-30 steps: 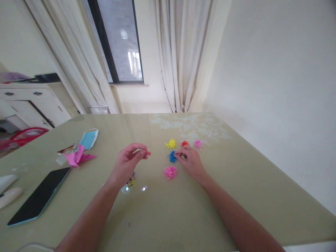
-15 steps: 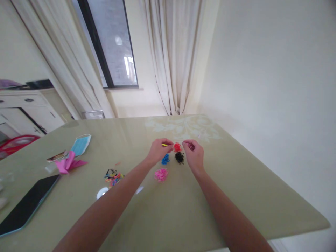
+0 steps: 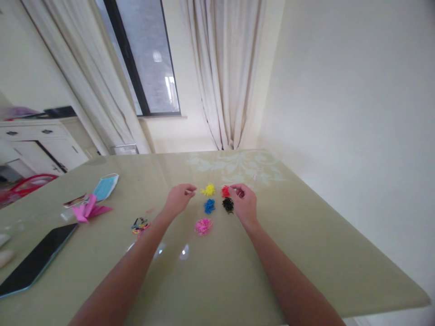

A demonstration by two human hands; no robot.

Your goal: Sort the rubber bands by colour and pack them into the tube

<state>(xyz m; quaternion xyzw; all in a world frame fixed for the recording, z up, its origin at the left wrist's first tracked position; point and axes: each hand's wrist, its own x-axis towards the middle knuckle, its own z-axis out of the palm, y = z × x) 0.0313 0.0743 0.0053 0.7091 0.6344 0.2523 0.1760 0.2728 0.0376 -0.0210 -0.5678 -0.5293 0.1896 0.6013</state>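
You're poising both half-curled: left hand (image 3: 178, 200) left of yellow pile (image 3: 209, 189), right hand (image 3: 246, 203) at red pile (image 3: 225, 191); any hold unclear

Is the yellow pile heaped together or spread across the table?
Heaped together: the yellow pile forms one small clump, ragged at its edge.

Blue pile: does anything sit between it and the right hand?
Yes: in the head view, the black pile lies between the right hand and the blue pile. Nothing visible stands between the left hand and the blue pile.
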